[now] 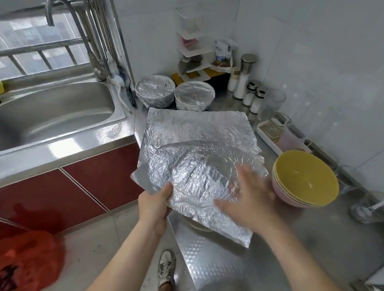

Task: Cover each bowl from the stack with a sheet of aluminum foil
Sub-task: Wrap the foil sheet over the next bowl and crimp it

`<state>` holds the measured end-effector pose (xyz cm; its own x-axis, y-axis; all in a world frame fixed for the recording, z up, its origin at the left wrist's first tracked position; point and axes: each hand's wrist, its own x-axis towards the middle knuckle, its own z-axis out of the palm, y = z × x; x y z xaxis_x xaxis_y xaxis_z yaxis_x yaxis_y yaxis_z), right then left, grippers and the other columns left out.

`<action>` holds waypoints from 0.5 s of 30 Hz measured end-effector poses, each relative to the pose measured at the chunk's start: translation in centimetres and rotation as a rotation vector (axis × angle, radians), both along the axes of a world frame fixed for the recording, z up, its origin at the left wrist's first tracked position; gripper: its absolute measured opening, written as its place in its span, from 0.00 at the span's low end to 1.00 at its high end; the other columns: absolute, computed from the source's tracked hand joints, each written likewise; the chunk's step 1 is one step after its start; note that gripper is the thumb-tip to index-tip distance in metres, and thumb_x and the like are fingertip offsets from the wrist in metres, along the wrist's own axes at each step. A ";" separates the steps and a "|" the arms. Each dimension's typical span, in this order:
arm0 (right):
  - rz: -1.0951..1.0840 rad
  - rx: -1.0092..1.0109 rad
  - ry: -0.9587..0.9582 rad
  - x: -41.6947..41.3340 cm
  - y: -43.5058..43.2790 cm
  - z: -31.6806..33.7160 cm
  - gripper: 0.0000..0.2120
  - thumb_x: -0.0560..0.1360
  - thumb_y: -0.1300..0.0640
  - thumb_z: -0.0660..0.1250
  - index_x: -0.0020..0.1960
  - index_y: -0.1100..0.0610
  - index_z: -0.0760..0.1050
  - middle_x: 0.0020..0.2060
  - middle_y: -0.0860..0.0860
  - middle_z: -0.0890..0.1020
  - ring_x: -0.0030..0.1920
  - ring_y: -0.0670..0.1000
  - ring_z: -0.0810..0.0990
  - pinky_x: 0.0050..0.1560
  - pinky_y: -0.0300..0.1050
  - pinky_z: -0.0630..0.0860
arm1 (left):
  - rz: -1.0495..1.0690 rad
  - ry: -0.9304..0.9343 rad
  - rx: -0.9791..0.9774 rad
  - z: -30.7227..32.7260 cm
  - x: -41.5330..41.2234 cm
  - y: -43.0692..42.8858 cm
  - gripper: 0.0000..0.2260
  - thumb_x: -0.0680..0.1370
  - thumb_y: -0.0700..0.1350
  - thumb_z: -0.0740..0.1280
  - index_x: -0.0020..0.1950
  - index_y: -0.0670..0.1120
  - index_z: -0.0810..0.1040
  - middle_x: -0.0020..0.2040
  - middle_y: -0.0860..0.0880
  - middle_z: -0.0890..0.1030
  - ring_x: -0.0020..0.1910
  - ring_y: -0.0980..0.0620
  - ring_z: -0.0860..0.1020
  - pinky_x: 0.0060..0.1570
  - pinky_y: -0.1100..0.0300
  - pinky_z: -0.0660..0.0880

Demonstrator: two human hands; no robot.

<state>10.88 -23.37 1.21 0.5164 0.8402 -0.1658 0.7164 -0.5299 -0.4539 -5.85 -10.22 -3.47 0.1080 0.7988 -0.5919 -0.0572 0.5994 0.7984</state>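
A crinkled foil sheet [197, 150] lies draped over a bowl on the steel counter; only a sliver of the bowl's rim [198, 226] shows under its near edge. My left hand [155, 204] pinches the sheet's near-left edge. My right hand [253, 199], blurred, lies flat with spread fingers on the foil's right side. To the right stands a stack of bowls [305, 181], yellow on top, pink at the bottom. Two foil-covered bowls [155, 90] [194, 95] sit at the back of the counter.
A steel sink [47, 116] with a faucet lies to the left. Spice jars [251, 92], a glass, a white tray [269, 139] and a small rack line the back wall. A red plastic bag [8, 263] is on the floor at lower left.
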 end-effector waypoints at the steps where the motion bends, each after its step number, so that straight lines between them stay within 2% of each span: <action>1: 0.136 -0.113 -0.039 -2.1 0.1 -0.1 0.52 0.68 0.29 0.62 0.77 0.47 0.35 0.75 0.43 0.37 0.76 0.50 0.38 0.73 0.61 0.46 | 0.002 0.012 0.026 0.1 0.5 -0.3 0.05 0.74 0.38 0.72 0.42 0.43 0.77 0.40 0.44 0.77 0.39 0.48 0.75 0.41 0.52 0.71; 2: 0.219 -0.158 -0.105 -3.8 0.2 -0.9 0.51 0.69 0.28 0.59 0.77 0.47 0.32 0.75 0.45 0.33 0.75 0.50 0.34 0.72 0.62 0.43 | 0.005 0.014 0.048 0.1 0.9 -0.7 0.05 0.74 0.38 0.71 0.42 0.43 0.76 0.41 0.44 0.77 0.40 0.47 0.75 0.41 0.52 0.71; 3: 0.265 -0.147 -0.200 -5.2 0.4 -1.7 0.48 0.71 0.31 0.58 0.77 0.47 0.34 0.75 0.49 0.33 0.76 0.52 0.34 0.72 0.64 0.43 | 0.005 0.025 0.068 0.2 1.4 -0.9 0.05 0.73 0.39 0.71 0.44 0.42 0.76 0.42 0.44 0.78 0.42 0.47 0.76 0.42 0.52 0.73; 4: 0.273 -0.097 -0.296 -6.2 0.5 -2.5 0.44 0.73 0.35 0.59 0.78 0.49 0.39 0.77 0.52 0.38 0.77 0.54 0.39 0.71 0.66 0.47 | 0.003 0.039 0.085 0.2 1.7 -1.0 0.06 0.73 0.40 0.72 0.46 0.40 0.76 0.44 0.43 0.79 0.43 0.46 0.77 0.43 0.52 0.74; 5: 0.250 -0.055 -0.344 -6.7 0.7 -3.2 0.39 0.74 0.38 0.58 0.79 0.50 0.48 0.78 0.55 0.47 0.78 0.55 0.49 0.69 0.67 0.54 | 0.000 0.048 0.101 0.4 2.2 -1.2 0.06 0.73 0.40 0.72 0.46 0.40 0.77 0.43 0.43 0.79 0.42 0.47 0.77 0.42 0.54 0.74; 7: 0.203 0.007 -0.341 -6.8 1.0 -3.9 0.30 0.74 0.45 0.55 0.75 0.52 0.62 0.73 0.55 0.66 0.73 0.55 0.65 0.64 0.63 0.66 | -0.020 0.024 0.129 1.1 2.7 -1.2 0.04 0.74 0.38 0.71 0.43 0.42 0.76 0.40 0.44 0.77 0.39 0.48 0.75 0.38 0.55 0.71; 9: 0.223 0.047 -0.339 -5.9 1.1 -4.4 0.29 0.76 0.55 0.60 0.76 0.54 0.61 0.73 0.53 0.67 0.73 0.54 0.66 0.67 0.56 0.66 | -0.056 -0.059 0.117 1.7 2.7 -0.9 0.03 0.76 0.38 0.70 0.48 0.41 0.78 0.41 0.43 0.80 0.38 0.47 0.77 0.37 0.56 0.73; 10: 0.220 0.074 -0.319 -5.2 1.0 -4.3 0.29 0.76 0.59 0.60 0.76 0.55 0.59 0.74 0.52 0.66 0.73 0.54 0.64 0.69 0.54 0.64 | -0.058 -0.121 0.100 2.2 2.5 -0.7 0.05 0.78 0.40 0.68 0.53 0.41 0.78 0.42 0.44 0.81 0.39 0.47 0.79 0.35 0.57 0.75; 12: 0.129 0.173 -0.244 -3.5 1.2 -4.0 0.25 0.77 0.63 0.52 0.73 0.59 0.64 0.69 0.55 0.72 0.69 0.56 0.70 0.66 0.53 0.68 | -0.004 -0.211 0.093 2.5 2.0 0.1 0.09 0.81 0.46 0.64 0.58 0.44 0.77 0.48 0.46 0.82 0.44 0.49 0.81 0.36 0.57 0.78; 14: -0.013 0.282 -0.164 -2.0 1.5 -3.6 0.19 0.76 0.66 0.55 0.66 0.63 0.71 0.59 0.59 0.79 0.60 0.60 0.77 0.57 0.54 0.74 | 0.015 -0.133 0.148 1.8 1.3 0.6 0.12 0.82 0.51 0.61 0.62 0.47 0.75 0.53 0.48 0.80 0.49 0.51 0.80 0.42 0.55 0.79; 15: -0.074 0.302 -0.121 -1.4 1.5 -3.4 0.17 0.77 0.67 0.57 0.65 0.63 0.71 0.58 0.59 0.80 0.59 0.61 0.78 0.56 0.53 0.73 | -0.057 -0.002 0.216 0.9 0.9 0.4 0.13 0.81 0.53 0.61 0.63 0.49 0.73 0.55 0.49 0.78 0.49 0.52 0.78 0.45 0.53 0.79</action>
<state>9.49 -21.83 -2.16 0.5788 0.8014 0.1509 0.7391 -0.4373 -0.5124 -4.97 -9.77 -2.56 0.1578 0.8995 -0.4074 -0.0299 0.4167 0.9085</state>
